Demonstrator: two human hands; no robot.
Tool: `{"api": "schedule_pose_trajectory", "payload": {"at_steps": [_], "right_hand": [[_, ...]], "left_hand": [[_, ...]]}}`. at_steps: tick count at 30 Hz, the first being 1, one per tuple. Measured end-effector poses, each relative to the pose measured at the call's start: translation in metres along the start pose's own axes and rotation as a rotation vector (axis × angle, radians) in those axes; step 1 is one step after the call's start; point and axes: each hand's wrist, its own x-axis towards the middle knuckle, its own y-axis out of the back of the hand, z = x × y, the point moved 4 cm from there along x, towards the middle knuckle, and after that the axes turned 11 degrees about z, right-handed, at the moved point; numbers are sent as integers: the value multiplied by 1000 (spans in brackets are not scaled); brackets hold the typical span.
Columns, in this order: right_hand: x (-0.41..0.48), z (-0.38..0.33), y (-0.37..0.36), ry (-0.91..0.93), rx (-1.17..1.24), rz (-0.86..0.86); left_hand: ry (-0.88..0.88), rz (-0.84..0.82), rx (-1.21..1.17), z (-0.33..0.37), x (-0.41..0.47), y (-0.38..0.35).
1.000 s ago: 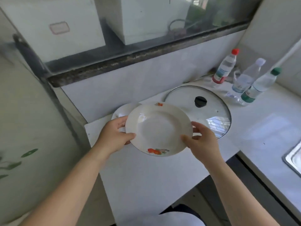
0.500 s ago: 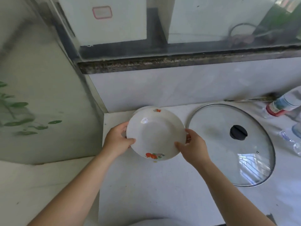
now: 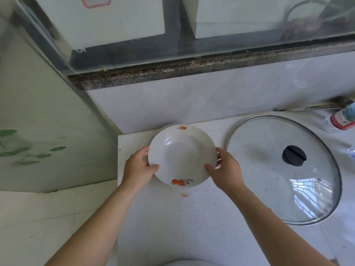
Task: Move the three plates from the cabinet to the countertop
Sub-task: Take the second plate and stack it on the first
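Head view looks down on a white speckled countertop point(image 3: 172, 223) that ends at a pale backsplash point(image 3: 192, 104) under a dark, grainy stone sill point(image 3: 192, 69). To the right lies a big round glass lid point(image 3: 259, 181), flat on the counter, metal-rimmed, with a black knob point(image 3: 294, 156) at its centre. Its near-left edge sits just beside the right hand point(image 3: 226, 171). Far right, a clear plastic bottle point(image 3: 343, 119) with a red band is cut off by the frame edge. On the left stands a smooth panel printed with faint green leaves point(image 3: 28, 152). A small orange spot point(image 3: 184, 195) marks the counter just near of the plate point(image 3: 181, 156). That plate is round, glossy white and shallow-bowled with a broad rim, bearing a red-orange fruit motif on its near edge and a smaller one on its far edge. It sits in the far-left corner of the counter, close to the backsplash. The left hand point(image 3: 139, 167) grasps its left rim, thumb over the top. The right hand grasps its right rim the same way. Whether the plate's underside touches the surface I cannot tell.
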Motion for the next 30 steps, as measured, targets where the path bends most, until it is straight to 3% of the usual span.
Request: {"api": "schedule_pose_trajectory", "payload": {"at_steps": [13, 23, 30], "right_hand": [[7, 8, -19, 62, -81, 9], [8, 16, -23, 60, -117, -7], [11, 17, -27, 24, -32, -30]], "left_hand": [[-3, 15, 49, -10, 4, -1], [-101, 46, 130, -8, 5, -3], [-116, 54, 164, -11, 6, -4]]}}
